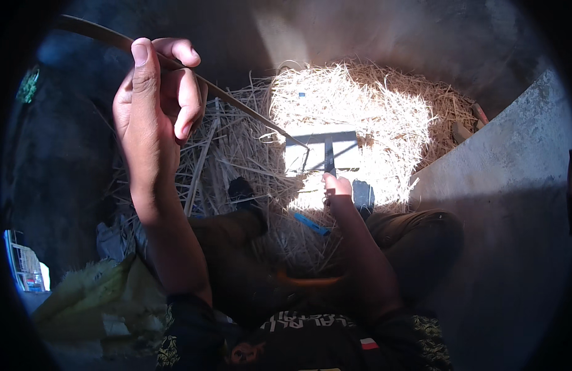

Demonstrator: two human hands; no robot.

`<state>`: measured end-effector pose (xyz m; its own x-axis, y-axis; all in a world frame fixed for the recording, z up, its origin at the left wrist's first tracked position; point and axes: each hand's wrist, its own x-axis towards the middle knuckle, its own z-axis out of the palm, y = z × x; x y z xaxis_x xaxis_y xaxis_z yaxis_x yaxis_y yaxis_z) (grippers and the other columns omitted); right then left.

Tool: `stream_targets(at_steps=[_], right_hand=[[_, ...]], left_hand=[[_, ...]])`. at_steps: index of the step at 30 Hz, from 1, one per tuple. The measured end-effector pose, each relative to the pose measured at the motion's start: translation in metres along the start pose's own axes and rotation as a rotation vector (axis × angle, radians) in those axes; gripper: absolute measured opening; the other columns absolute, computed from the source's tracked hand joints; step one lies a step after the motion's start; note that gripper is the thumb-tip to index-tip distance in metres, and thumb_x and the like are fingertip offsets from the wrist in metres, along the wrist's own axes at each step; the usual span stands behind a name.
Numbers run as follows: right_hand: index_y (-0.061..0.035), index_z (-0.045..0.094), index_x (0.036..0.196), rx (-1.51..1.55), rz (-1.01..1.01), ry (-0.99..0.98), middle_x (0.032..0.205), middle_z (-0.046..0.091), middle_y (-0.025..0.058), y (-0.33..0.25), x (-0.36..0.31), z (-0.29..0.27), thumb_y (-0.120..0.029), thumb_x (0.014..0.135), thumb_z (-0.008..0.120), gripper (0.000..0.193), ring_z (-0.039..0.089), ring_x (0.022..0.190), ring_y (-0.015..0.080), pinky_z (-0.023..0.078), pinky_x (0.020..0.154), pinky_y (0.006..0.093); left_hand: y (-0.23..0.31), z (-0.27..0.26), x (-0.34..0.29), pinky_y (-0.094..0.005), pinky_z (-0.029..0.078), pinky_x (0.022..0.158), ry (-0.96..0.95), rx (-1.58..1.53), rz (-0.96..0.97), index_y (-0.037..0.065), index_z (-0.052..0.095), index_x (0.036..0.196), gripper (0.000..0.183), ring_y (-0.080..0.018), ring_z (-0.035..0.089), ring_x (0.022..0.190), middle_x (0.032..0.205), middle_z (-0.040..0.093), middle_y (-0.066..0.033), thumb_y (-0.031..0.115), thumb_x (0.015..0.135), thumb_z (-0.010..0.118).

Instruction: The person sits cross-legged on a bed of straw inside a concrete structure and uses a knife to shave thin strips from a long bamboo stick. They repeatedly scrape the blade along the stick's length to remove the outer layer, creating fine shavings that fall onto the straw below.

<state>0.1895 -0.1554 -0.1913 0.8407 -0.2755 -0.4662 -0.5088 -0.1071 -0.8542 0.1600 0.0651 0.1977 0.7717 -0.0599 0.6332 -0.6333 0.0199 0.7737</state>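
Observation:
My left hand (159,93), raised at the upper left, is closed around a long thin strip (243,106) that looks like bamboo or wood. The strip slants down to the right, and its lower end meets a pale flat board or block (345,159) in the sunlight. In front of me my right hand (337,185) is closed on a knife (329,154), whose dark flat blade points away from me over the board. Whether blade and strip touch, I cannot tell. A blue slim tool (312,224), perhaps a cutter, lies on the shavings just left of my right forearm.
A heap of pale straw-like shavings (372,111) spreads around the board, brightly lit on the right and shaded on the left. My bent legs (416,241) flank the work. A grey wall (502,154) stands at the right; a yellowish sack (106,303) lies at the lower left.

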Motion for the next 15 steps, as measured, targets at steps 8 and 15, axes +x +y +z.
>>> stream_targets(at_steps=[8,15], right_hand=[[0.0015,0.056,0.111,-0.160,-0.760,-0.049,0.091,0.064,0.0221,-0.139,-0.152,-0.059,-0.021,0.094,0.055,0.028,0.063,0.084,0.0379,0.048,0.076,0.0441],[-0.0008,0.059,0.105,-0.046,-0.763,-0.162,0.061,0.052,0.0017,-0.095,-0.193,-0.062,-0.022,0.098,0.057,0.022,0.048,0.057,0.0073,0.040,0.055,0.0280]], left_hand=[[0.000,0.004,-0.022,-0.0194,0.027,0.041,0.057,0.207,-0.139,0.004,0.062,0.104,0.044,-0.0016,0.032,0.043,0.053,0.038,0.0064,0.039,0.109,0.035],[0.013,-0.007,-0.033,-0.0230,0.045,0.071,-0.059,0.413,-0.017,0.002,0.063,0.109,0.027,-0.0063,0.052,0.076,0.087,0.059,-0.0004,0.025,0.106,0.049]])
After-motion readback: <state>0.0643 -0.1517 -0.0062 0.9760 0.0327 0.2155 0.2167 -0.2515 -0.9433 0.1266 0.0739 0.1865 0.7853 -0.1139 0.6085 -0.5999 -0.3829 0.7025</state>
